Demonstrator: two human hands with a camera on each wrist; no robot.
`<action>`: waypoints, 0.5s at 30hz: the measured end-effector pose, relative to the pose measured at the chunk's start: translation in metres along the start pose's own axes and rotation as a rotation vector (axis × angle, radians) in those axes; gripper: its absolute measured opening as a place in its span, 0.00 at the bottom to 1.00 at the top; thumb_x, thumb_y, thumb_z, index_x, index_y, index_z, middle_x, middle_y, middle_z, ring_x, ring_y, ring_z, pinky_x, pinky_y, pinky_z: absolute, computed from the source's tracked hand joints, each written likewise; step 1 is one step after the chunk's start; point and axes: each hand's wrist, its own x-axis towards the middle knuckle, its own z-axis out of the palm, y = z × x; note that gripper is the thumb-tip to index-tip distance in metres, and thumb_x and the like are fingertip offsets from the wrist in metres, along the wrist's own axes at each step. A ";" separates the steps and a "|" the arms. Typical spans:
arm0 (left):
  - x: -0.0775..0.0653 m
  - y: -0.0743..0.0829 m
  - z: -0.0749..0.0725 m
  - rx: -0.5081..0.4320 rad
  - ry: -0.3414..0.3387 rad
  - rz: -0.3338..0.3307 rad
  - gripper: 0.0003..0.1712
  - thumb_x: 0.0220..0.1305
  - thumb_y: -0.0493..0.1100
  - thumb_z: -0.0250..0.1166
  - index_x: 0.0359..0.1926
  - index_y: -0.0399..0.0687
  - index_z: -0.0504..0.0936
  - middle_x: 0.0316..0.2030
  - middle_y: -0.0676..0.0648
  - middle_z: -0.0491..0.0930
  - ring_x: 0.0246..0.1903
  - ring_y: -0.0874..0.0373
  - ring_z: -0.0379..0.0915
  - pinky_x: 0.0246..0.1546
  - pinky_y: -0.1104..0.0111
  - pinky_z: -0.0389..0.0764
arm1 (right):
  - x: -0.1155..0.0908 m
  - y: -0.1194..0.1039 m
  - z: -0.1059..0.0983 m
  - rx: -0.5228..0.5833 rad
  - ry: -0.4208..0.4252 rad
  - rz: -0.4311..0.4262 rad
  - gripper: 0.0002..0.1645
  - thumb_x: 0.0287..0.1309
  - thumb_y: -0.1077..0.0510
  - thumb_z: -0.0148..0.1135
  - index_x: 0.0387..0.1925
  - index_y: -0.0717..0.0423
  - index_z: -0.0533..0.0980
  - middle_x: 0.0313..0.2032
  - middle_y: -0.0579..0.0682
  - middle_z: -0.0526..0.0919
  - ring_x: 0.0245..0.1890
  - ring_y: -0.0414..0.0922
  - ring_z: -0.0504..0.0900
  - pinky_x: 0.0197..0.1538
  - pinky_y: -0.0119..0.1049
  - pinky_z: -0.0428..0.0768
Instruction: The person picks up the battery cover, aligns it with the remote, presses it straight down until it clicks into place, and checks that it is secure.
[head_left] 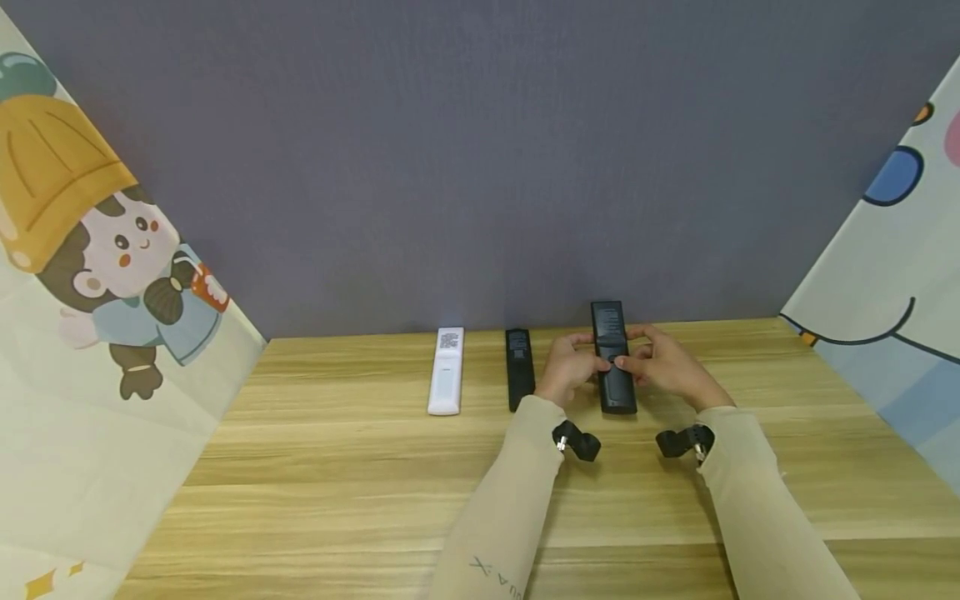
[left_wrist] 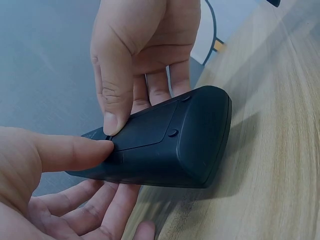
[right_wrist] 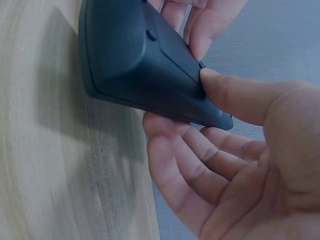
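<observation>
A black remote control (head_left: 618, 392) is held between both hands, its back with the battery cover (left_wrist: 145, 127) turned up. My left hand (head_left: 572, 367) grips it from the left, thumb pressed on the back by the end of the cover and fingers beneath. From the right, my right hand (head_left: 667, 367) grips it the same way, its thumb (left_wrist: 117, 102) at the cover's edge close to the left thumb. In the right wrist view the right fingers (right_wrist: 195, 165) support the underside of the remote, whose near end stands over the wooden table with a shadow below.
A second black remote (head_left: 519, 371) lies back-up just left of my left hand. Farther left lies a white remote (head_left: 446, 375), also back-up. The wooden table (head_left: 337, 483) ends at a grey wall panel (head_left: 480, 167) behind, with printed cartoon sheets (head_left: 67, 417) at both sides.
</observation>
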 end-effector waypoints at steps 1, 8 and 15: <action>0.000 0.000 0.000 0.000 0.001 0.000 0.30 0.51 0.24 0.72 0.57 0.40 0.82 0.33 0.46 0.84 0.29 0.57 0.77 0.51 0.51 0.83 | 0.000 0.000 0.000 0.000 -0.002 -0.001 0.39 0.70 0.59 0.62 0.72 0.71 0.56 0.40 0.65 0.87 0.33 0.44 0.86 0.41 0.44 0.87; 0.000 0.000 0.001 0.000 0.012 -0.013 0.29 0.50 0.23 0.72 0.55 0.41 0.82 0.35 0.42 0.88 0.32 0.55 0.82 0.49 0.53 0.84 | 0.003 0.003 0.001 -0.002 -0.006 0.003 0.38 0.70 0.59 0.62 0.72 0.72 0.57 0.40 0.64 0.87 0.33 0.44 0.86 0.41 0.44 0.87; 0.000 -0.001 0.004 0.058 0.059 0.016 0.28 0.48 0.23 0.73 0.52 0.42 0.83 0.32 0.44 0.88 0.30 0.56 0.81 0.40 0.62 0.82 | 0.004 0.005 0.003 -0.015 -0.006 0.010 0.38 0.71 0.58 0.61 0.72 0.71 0.57 0.41 0.64 0.87 0.34 0.44 0.86 0.42 0.45 0.87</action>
